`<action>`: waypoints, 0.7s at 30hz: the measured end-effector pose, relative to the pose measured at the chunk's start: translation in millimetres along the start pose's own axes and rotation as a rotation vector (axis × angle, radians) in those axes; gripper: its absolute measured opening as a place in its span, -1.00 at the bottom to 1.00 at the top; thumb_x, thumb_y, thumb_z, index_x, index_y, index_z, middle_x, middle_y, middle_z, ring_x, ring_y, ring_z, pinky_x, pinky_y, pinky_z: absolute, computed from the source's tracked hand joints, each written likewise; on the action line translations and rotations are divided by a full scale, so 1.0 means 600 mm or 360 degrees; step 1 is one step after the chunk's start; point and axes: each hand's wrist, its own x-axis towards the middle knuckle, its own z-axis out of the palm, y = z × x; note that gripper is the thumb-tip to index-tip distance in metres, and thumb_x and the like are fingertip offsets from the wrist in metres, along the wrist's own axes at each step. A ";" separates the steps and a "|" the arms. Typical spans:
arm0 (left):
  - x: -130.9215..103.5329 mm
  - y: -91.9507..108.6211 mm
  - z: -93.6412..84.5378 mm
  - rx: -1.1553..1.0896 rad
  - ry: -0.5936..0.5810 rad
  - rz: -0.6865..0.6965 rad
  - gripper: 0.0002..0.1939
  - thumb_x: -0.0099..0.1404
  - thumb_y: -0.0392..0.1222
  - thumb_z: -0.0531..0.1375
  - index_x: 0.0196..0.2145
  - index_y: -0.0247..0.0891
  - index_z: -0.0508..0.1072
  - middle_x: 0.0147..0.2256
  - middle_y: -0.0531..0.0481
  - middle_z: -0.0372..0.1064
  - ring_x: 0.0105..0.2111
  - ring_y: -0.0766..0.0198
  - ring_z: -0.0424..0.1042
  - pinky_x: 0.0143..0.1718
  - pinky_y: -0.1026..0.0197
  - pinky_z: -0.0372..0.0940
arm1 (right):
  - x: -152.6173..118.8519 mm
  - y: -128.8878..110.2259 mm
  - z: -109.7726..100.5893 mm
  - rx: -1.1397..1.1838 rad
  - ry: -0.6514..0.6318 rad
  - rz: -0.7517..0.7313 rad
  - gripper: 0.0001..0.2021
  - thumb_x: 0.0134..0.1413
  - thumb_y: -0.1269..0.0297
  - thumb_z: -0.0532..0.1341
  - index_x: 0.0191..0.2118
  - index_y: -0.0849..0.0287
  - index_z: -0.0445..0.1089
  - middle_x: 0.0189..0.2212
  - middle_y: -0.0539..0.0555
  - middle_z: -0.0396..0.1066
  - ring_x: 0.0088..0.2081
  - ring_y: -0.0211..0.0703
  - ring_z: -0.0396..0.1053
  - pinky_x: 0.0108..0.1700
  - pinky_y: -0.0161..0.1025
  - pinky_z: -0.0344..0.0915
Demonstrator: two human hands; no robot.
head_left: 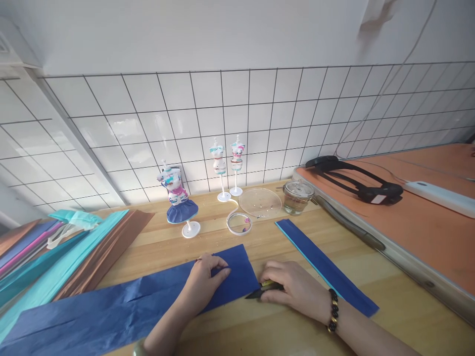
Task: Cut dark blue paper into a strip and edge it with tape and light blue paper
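A wide dark-blue strip of thin, creased crepe-like material (148,291) lies across the table from the lower left to the middle. Near its right end, my left hand (208,277) holds it against the table, fingers curled and thumb beside them. At the strip's right edge, my right hand (293,287) is closed around scissors (270,286) with yellow and black handles. Their dark pointed tip faces left by the strip's lower corner; the rest hides in my fingers. A narrow folded blue strip with a light-blue edge (330,269) lies behind my right hand.
A mini dress form in a blue skirt (181,210) stands behind the wide strip, with two bare-stand forms (222,170) farther back. Around them are a tape roll (239,224), a clear plate (261,202) and a lidded glass (297,198). Coloured sheets (92,257) lie left; a black headset (356,180) right.
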 end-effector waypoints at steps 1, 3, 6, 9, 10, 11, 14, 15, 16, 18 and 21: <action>0.000 0.000 0.000 0.0000 0.0002 0.0000 -0.87 0.12 -0.15 0.13 -0.43 -0.19 0.46 -0.37 0.01 0.40 -0.28 0.18 0.35 -0.19 0.17 0.18 | 0.001 -0.001 0.001 0.0002 0.0001 -0.0002 -0.71 0.09 0.00 0.14 -0.27 0.13 0.37 -0.33 -0.01 0.38 -0.31 -0.21 0.35 -0.30 -0.33 0.13; 0.000 0.001 0.000 -0.0002 0.0006 0.0002 -0.87 0.12 -0.15 0.13 -0.43 -0.19 0.47 -0.37 0.01 0.40 -0.28 0.17 0.35 -0.18 0.16 0.18 | 0.002 -0.002 0.004 0.0004 0.0005 0.0001 -0.71 0.09 0.00 0.13 -0.27 0.13 0.37 -0.32 0.00 0.38 -0.30 -0.20 0.35 -0.29 -0.32 0.13; 0.000 0.002 -0.001 -0.0003 0.0011 0.0003 -0.86 0.11 -0.14 0.13 -0.44 -0.18 0.46 -0.38 0.02 0.40 -0.29 0.17 0.35 -0.19 0.16 0.18 | 0.003 -0.002 0.006 0.0008 0.0012 0.0014 -0.70 0.09 -0.01 0.13 -0.26 0.13 0.38 -0.32 0.00 0.38 -0.30 -0.20 0.35 -0.29 -0.32 0.14; 0.000 0.003 -0.002 -0.0003 0.0011 -0.0001 -0.86 0.12 -0.13 0.13 -0.44 -0.18 0.46 -0.38 0.02 0.40 -0.29 0.17 0.35 -0.19 0.16 0.18 | 0.003 -0.003 0.007 0.0006 0.0007 0.0007 -0.69 0.09 -0.02 0.12 -0.26 0.13 0.38 -0.32 0.00 0.38 -0.30 -0.20 0.35 -0.29 -0.32 0.14; 0.000 0.002 -0.002 -0.0002 0.0011 -0.0001 -0.86 0.12 -0.13 0.13 -0.44 -0.18 0.46 -0.38 0.01 0.40 -0.29 0.17 0.35 -0.19 0.16 0.18 | 0.003 -0.003 0.007 0.0002 0.0006 0.0004 -0.69 0.09 -0.02 0.12 -0.26 0.13 0.38 -0.32 0.00 0.38 -0.30 -0.20 0.35 -0.29 -0.32 0.14; 0.000 0.002 -0.002 -0.0002 0.0012 -0.0001 -0.86 0.12 -0.13 0.13 -0.44 -0.18 0.46 -0.38 0.01 0.40 -0.29 0.17 0.35 -0.20 0.16 0.18 | 0.003 -0.003 0.007 -0.0002 0.0005 0.0003 -0.69 0.09 -0.02 0.12 -0.26 0.13 0.38 -0.32 0.00 0.38 -0.30 -0.20 0.35 -0.29 -0.32 0.14; 0.000 0.001 -0.001 -0.0001 0.0023 0.0005 -0.86 0.12 -0.13 0.13 -0.44 -0.17 0.46 -0.39 0.02 0.40 -0.30 0.17 0.35 -0.21 0.16 0.19 | 0.004 -0.002 0.007 -0.0021 -0.0001 0.0003 -0.69 0.09 -0.02 0.12 -0.27 0.13 0.38 -0.33 0.00 0.38 -0.31 -0.20 0.35 -0.30 -0.32 0.13; 0.000 0.001 -0.001 -0.0003 0.0024 0.0007 -0.86 0.11 -0.13 0.13 -0.44 -0.17 0.46 -0.39 0.02 0.40 -0.31 0.17 0.36 -0.22 0.17 0.19 | 0.004 -0.002 0.007 -0.0028 -0.0005 0.0004 -0.69 0.10 -0.01 0.12 -0.28 0.13 0.38 -0.33 0.00 0.38 -0.31 -0.20 0.35 -0.31 -0.32 0.13; 0.000 0.000 -0.001 -0.0004 0.0025 0.0007 -0.86 0.11 -0.13 0.13 -0.44 -0.17 0.47 -0.40 0.02 0.40 -0.31 0.18 0.36 -0.23 0.17 0.20 | 0.004 -0.001 0.007 -0.0035 -0.0007 0.0003 -0.70 0.10 -0.01 0.11 -0.28 0.13 0.38 -0.33 -0.01 0.38 -0.31 -0.20 0.34 -0.31 -0.31 0.13; -0.001 0.000 0.000 -0.0003 0.0026 0.0005 -0.85 0.11 -0.12 0.13 -0.44 -0.17 0.47 -0.40 0.02 0.40 -0.32 0.18 0.36 -0.24 0.18 0.20 | 0.004 -0.001 0.006 -0.0042 -0.0007 0.0001 -0.70 0.11 0.00 0.11 -0.30 0.13 0.37 -0.34 -0.01 0.38 -0.31 -0.21 0.34 -0.31 -0.31 0.12; -0.001 0.000 -0.001 0.0002 0.0024 0.0005 -0.85 0.11 -0.12 0.12 -0.44 -0.17 0.47 -0.39 0.02 0.41 -0.31 0.18 0.36 -0.22 0.18 0.20 | 0.004 -0.002 0.006 -0.0029 -0.0012 -0.0004 -0.70 0.10 -0.01 0.12 -0.29 0.13 0.37 -0.33 -0.01 0.38 -0.31 -0.21 0.35 -0.30 -0.32 0.13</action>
